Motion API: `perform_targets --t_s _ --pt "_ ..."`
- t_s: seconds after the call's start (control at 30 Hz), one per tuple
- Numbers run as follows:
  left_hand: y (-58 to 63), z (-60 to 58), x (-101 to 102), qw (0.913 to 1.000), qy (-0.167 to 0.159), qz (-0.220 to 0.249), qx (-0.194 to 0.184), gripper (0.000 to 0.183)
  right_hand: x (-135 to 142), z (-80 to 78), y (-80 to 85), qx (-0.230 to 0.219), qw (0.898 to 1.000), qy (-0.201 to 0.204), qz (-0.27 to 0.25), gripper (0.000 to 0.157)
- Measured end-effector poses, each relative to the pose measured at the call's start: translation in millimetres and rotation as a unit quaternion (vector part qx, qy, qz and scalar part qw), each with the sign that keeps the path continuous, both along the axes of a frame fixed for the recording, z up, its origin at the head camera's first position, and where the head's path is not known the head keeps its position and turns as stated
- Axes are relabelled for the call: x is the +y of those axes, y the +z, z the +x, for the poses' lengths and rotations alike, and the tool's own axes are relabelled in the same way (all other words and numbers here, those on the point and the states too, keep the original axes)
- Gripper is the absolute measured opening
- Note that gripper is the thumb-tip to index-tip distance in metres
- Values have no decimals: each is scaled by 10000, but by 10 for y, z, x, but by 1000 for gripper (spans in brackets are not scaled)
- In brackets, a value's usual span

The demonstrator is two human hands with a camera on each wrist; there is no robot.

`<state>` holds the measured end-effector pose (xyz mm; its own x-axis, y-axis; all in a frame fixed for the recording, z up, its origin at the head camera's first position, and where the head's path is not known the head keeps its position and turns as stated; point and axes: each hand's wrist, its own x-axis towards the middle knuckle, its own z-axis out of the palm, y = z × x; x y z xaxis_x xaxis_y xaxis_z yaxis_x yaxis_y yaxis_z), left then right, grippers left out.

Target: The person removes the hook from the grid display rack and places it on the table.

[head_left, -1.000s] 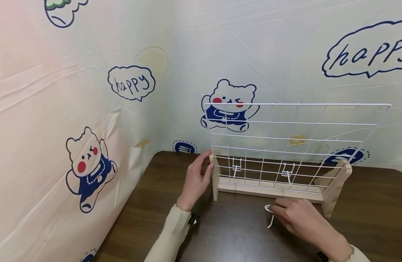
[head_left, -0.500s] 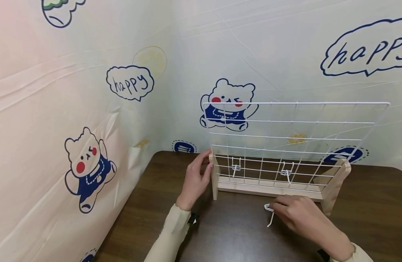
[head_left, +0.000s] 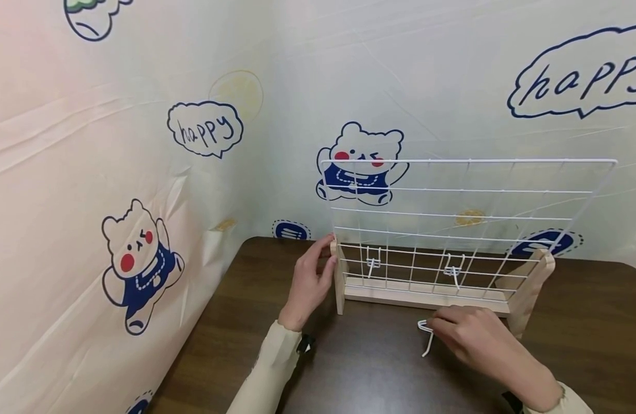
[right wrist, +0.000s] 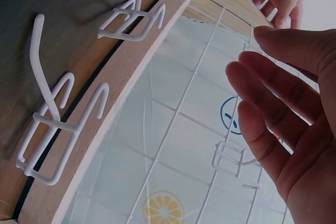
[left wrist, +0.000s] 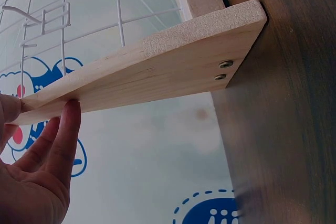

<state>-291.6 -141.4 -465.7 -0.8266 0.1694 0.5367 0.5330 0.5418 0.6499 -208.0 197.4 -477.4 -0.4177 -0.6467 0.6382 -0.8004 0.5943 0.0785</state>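
Observation:
A white wire grid rack [head_left: 468, 218] stands on a dark wooden table. My left hand [head_left: 311, 282] grips the upper end of its pale wooden left side panel [left wrist: 173, 59], fingertips against the outer face. My right hand [head_left: 473, 339] is low in front of the rack, fingers loosely bent. In the right wrist view nothing is between its fingers [right wrist: 252, 124]. Two loose white wire hooks lie by the wooden base: the nearer hook [right wrist: 58, 135] and the farther hook [right wrist: 131, 24]. In the head view one hook [head_left: 426, 339] shows beside my fingers, the other being hidden behind the hand.
Two similar hooks hang on the grid's lower wires, a left one [head_left: 373, 263] and a right one [head_left: 452, 271]. The rack's right side panel [head_left: 532, 287] stands beyond my right hand. A pale printed cloth [head_left: 276, 172] rises behind and left of the table [head_left: 235, 322].

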Motion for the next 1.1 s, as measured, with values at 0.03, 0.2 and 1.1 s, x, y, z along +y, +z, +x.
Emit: perform_targets --t_s 0.03,0.2,1.1 --pt "0 1 0 10000 1 5 0 44 0 2 4 -10 10000 -1 7 60" --pt "-5 2 0 10000 -2 13 -12 44 6 11 29 16 10000 -61 -7 60" --pt "-12 -7 -7 9999 76 -93 -53 44 79 16 144 277 9994 -196 -109 56"
